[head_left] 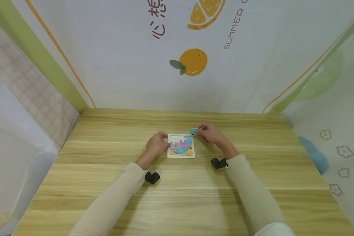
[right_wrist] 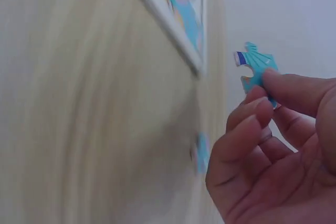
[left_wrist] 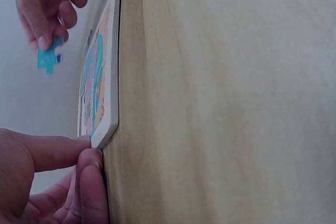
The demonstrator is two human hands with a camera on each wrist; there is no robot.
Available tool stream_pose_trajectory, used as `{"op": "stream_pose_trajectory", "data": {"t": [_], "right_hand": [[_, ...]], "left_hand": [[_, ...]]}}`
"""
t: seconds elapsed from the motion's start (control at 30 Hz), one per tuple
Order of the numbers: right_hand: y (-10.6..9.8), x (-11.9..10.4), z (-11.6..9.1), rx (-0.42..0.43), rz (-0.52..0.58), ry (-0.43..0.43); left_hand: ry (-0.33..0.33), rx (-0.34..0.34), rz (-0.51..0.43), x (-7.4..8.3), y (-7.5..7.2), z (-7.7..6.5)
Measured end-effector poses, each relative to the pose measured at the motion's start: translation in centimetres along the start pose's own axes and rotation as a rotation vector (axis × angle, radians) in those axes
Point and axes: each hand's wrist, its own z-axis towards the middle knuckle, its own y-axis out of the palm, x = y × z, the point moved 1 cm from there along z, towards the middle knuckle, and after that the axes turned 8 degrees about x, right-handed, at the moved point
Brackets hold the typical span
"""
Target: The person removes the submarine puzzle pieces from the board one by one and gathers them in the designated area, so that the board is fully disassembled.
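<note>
A square jigsaw puzzle tray (head_left: 181,156) with a pale rim lies on the table. Pink, blue and sandy pieces fill most of it; a white gap shows at its upper left. At its left edge, my left hand (head_left: 157,144) grips the rim between thumb and fingers, seen close in the left wrist view. My right hand (head_left: 209,133) pinches a blue jigsaw piece (right_wrist: 257,66) between thumb and fingertips, raised just off the tray's upper right corner. The piece has knobs, a notch and a dark blue patch on one edge.
Another blue jigsaw piece (right_wrist: 201,153), blurred, lies on the table below the right hand. The wooden table (head_left: 183,203) reaches back to a white curtain (head_left: 129,65) with orange prints. Black wrist-worn devices (head_left: 152,177) sit at both sleeves.
</note>
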Motion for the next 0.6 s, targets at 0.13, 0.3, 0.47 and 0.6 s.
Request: {"op": "stream_pose_trajectory", "data": {"t": [0.13, 0.3, 0.47, 0.6], "right_hand": [[-2.4, 1.0, -0.1, 0.048, 0.035, 0.055], [-4.6, 2.4, -0.2, 0.093, 0.047, 0.095], [-5.8, 3.5, -0.3, 0.135, 0.020, 0.095], [-6.4, 4.2, -0.2, 0.143, 0.021, 0.114]], "left_hand": [[-0.002, 0.004, 0.001, -0.1, 0.0, 0.0], [0.009, 0.003, -0.008, -0.1, 0.0, 0.0], [0.006, 0.000, -0.013, -0.1, 0.1, 0.0], [0.002, 0.003, -0.015, -0.1, 0.1, 0.1]]}}
